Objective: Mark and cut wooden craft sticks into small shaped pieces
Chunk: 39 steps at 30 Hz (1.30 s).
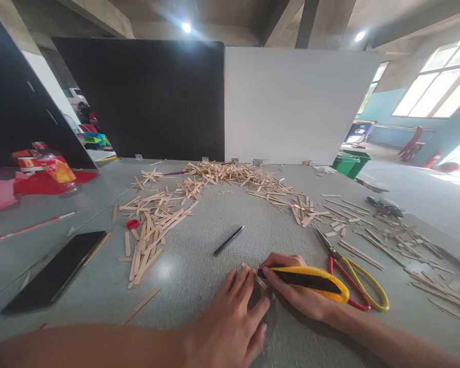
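Note:
My left hand (232,314) lies on the grey table, its fingertips pressing down a small wooden craft stick (261,282). Most of that stick is hidden under the fingers. Wrapped in my right hand (302,301) is a yellow and black utility knife (310,281), its front end at the stick beside my left fingers. The blade itself cannot be made out. Scissors (348,271) with one red and one yellow handle lie just right of the knife. Ahead of my hands rests a dark pen (229,240).
Loose craft sticks (149,245) spread in an arc across the table. Cut slivers (425,250) lie at the right. A phone (57,271), a red bottle cap (132,224) and a drink bottle (55,166) are at left. Black and white panels (291,102) stand behind.

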Motion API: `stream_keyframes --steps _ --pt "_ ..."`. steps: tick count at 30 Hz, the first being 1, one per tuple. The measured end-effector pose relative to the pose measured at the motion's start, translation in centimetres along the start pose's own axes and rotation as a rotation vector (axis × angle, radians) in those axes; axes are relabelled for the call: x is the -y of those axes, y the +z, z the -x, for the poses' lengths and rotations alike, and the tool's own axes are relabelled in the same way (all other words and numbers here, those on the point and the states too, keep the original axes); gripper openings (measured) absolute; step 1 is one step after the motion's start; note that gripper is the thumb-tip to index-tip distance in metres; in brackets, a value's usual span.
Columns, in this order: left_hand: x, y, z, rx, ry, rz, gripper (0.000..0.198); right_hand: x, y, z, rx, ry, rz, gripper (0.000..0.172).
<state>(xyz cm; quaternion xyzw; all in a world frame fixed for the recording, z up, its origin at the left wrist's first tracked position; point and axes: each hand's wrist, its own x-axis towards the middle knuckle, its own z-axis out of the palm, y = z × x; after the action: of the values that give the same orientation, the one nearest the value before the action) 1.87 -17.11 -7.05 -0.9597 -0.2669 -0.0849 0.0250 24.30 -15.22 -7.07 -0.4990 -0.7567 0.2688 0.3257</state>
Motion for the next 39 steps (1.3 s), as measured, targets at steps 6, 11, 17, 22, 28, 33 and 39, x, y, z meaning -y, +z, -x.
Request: stream_keyframes --steps 6,11,17,22,28,33,39 --pt "0.02 0.55 0.21 -0.051 -0.013 0.042 0.052 0.16 -0.36 0.0 0.014 0.001 -0.049 0.036" --pt "0.05 0.53 0.04 -0.018 0.0 0.016 0.05 -0.16 -0.34 0.17 0.005 -0.009 -0.065 0.034" --pt "-0.09 0.37 -0.14 0.018 0.005 -0.019 0.053 -0.03 -0.31 0.08 0.008 -0.005 -0.042 0.032" --pt "-0.09 0.35 -0.3 0.004 0.007 -0.018 0.056 0.32 -0.52 -0.03 0.018 0.004 -0.039 0.032" --pt "-0.09 0.43 -0.2 -0.022 0.022 -0.024 0.05 0.37 -0.71 0.0 0.025 -0.003 -0.034 0.034" --pt "0.0 0.38 -0.27 -0.053 0.035 -0.037 0.045 0.18 -0.47 0.07 0.029 -0.031 -0.06 0.034" --pt "0.13 -0.28 -0.54 0.003 0.084 -0.061 0.038 -0.1 -0.05 0.14 0.006 -0.058 -0.07 0.035"
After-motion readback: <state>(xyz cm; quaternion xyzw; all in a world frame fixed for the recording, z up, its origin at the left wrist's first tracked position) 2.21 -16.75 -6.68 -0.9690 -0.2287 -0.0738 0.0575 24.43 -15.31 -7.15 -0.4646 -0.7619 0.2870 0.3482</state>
